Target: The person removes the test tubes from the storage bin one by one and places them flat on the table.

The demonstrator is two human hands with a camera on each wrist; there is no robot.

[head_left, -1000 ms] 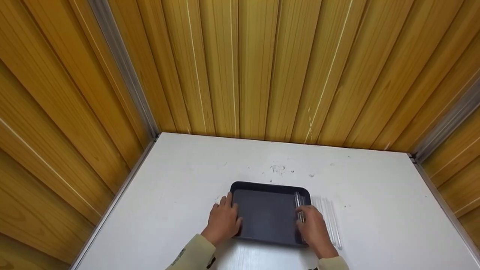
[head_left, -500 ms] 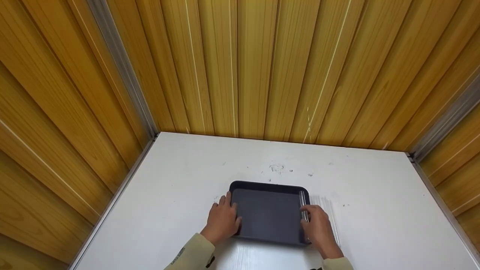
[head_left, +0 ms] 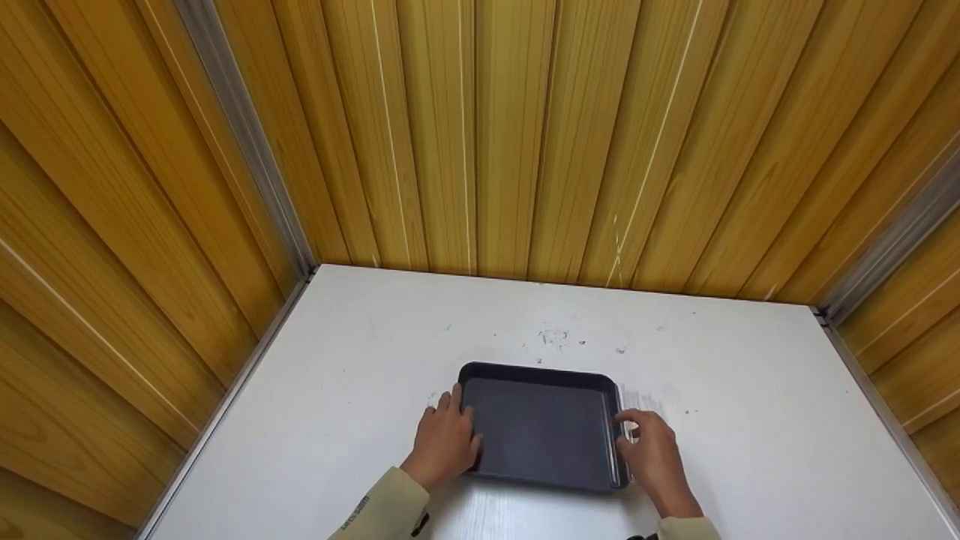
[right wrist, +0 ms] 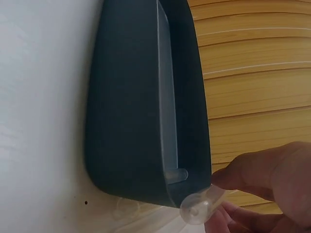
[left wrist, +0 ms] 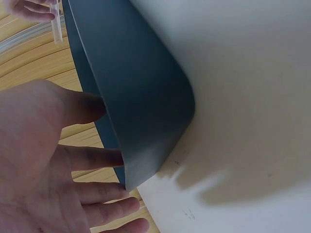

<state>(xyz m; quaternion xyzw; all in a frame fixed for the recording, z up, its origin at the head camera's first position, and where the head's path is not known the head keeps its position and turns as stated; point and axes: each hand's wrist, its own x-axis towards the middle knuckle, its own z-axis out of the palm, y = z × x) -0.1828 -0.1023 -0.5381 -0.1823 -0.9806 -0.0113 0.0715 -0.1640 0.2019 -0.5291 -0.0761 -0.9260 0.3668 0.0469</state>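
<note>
A dark shallow rectangular tray (head_left: 536, 435) lies on the white table. My left hand (head_left: 444, 441) rests on its left rim with fairly straight fingers. In the left wrist view, the thumb and index tips pass behind the tray wall. My right hand (head_left: 654, 450) is just outside the right rim, pinching a clear tube (right wrist: 196, 208) between thumb and fingers. One rounded end of that tube faces the right wrist camera. Another clear tube (head_left: 612, 442) lies inside the tray along its right wall.
More clear tubes (head_left: 641, 401) lie on the table right of the tray, partly hidden by the right hand. Yellow wood-patterned panels (head_left: 510, 135) rise behind the table (head_left: 360, 330) and at both sides. Small dark marks (head_left: 555, 337) dot the surface beyond the tray.
My right hand has moved rightward from inside the tray to beyond its right rim. One tube now stays along the tray's right wall. My left hand has kept its place.
</note>
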